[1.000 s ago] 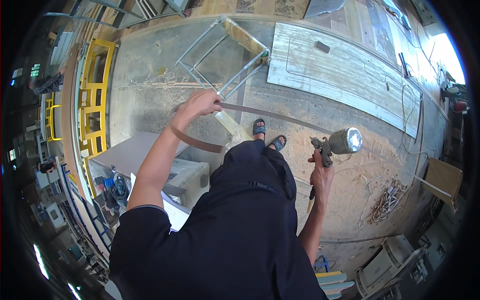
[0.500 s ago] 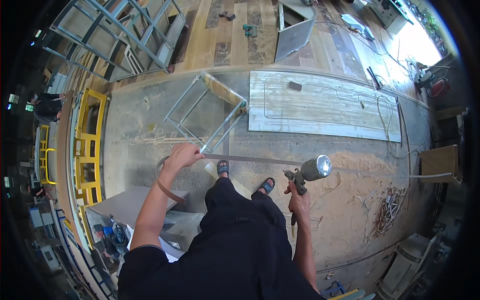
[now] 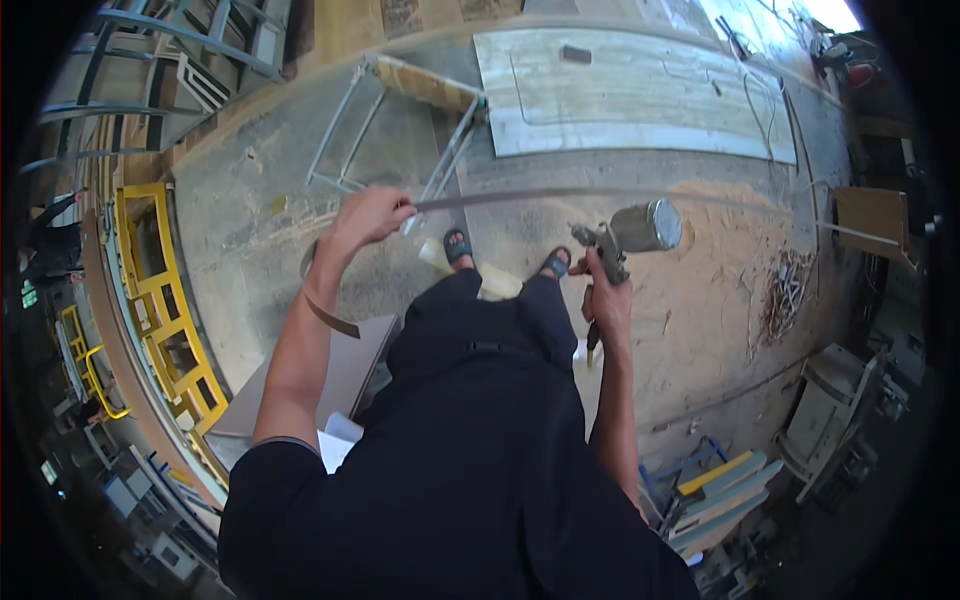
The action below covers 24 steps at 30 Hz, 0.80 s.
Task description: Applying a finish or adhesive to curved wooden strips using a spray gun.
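My left hand [image 3: 372,213] is closed on a long, thin brown strip [image 3: 545,193], which looks like edge banding. From my fingers the strip stretches rightward across the floor and past the far side of the spray gun. Its short tail curls down beside my left forearm. My right hand [image 3: 606,302] grips a spray gun [image 3: 603,248] by its handle, with a metal cup [image 3: 646,226] tipped to the right. A hose fitting hangs below the grip. The gun and the strip appear close in the picture, but I cannot tell whether they touch.
Ahead lie a pale wooden panel [image 3: 640,100] and a metal-framed stand [image 3: 395,125]. Yellow frames [image 3: 165,310] line the left, near a grey-brown board [image 3: 300,375]. Sawdust and a heap of offcuts [image 3: 785,295] lie right, with a wooden box [image 3: 872,222] beyond.
The whole view has tilted, so floor things sit higher in the picture. Both hands also appear higher, still holding the strip and the spray gun. The strip now bows slightly upward.
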Each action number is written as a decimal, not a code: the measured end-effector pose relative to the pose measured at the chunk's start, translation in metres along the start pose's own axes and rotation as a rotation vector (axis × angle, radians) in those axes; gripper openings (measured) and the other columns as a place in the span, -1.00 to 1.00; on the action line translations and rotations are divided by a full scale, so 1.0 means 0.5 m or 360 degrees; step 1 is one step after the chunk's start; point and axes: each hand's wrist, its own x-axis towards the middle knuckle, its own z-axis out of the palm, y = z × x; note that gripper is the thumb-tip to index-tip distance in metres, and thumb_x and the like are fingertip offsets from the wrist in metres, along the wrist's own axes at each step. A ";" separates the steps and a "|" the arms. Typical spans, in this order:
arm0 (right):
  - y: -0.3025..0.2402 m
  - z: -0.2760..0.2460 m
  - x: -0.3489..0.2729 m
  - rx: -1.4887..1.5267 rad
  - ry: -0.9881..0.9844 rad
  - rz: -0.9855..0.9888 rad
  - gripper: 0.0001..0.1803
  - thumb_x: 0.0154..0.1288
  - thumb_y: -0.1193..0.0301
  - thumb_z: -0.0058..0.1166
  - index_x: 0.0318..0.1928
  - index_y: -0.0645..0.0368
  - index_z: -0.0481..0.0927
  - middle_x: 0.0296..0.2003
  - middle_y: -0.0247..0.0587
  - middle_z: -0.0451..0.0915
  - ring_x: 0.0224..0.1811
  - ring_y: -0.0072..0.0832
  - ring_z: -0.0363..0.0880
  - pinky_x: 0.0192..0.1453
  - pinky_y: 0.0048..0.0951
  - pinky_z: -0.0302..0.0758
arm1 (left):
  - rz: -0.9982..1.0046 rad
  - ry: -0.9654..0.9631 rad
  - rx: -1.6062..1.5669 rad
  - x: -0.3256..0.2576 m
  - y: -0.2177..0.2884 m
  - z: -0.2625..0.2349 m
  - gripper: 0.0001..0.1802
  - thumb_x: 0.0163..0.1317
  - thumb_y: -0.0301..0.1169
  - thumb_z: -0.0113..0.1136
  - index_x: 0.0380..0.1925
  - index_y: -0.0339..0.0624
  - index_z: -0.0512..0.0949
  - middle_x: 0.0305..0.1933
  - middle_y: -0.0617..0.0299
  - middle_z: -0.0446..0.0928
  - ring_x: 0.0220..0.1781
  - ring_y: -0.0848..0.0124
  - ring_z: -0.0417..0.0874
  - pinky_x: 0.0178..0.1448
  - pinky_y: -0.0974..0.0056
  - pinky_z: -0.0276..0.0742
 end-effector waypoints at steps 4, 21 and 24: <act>0.004 0.053 -0.001 -0.0091 0.0108 0.0089 -0.58 0.66 0.06 0.23 -0.17 0.19 0.71 -0.36 -0.23 0.77 -0.79 -0.68 0.32 -0.70 -0.45 0.16 | 0.0064 0.0113 -0.0061 0.007 -0.028 -0.023 -0.66 0.50 -0.10 0.27 -0.05 -0.07 0.82 -0.26 0.00 0.79 -0.09 -0.06 0.82 0.01 -0.05 0.66; -0.040 0.130 -0.017 -0.0192 0.0090 0.0164 -0.49 0.64 0.01 0.26 -0.34 0.18 0.65 -0.64 -0.43 0.45 -0.80 -0.68 0.23 -0.69 -0.43 0.11 | 0.0176 0.0117 -0.0134 0.045 -0.079 -0.005 -0.66 0.54 -0.14 0.28 -0.04 -0.18 0.81 -0.42 0.10 0.73 -0.34 0.19 0.76 -0.13 0.09 0.59; -0.035 0.149 -0.018 -0.0205 0.0090 0.0138 -0.48 0.63 0.00 0.26 -0.37 0.17 0.64 -0.70 -0.49 0.34 -0.79 -0.69 0.19 -0.67 -0.43 0.07 | 0.0193 0.0115 -0.0167 0.053 -0.079 -0.005 -0.66 0.54 -0.15 0.28 -0.05 -0.19 0.81 -0.43 0.11 0.73 -0.35 0.21 0.76 -0.13 0.09 0.59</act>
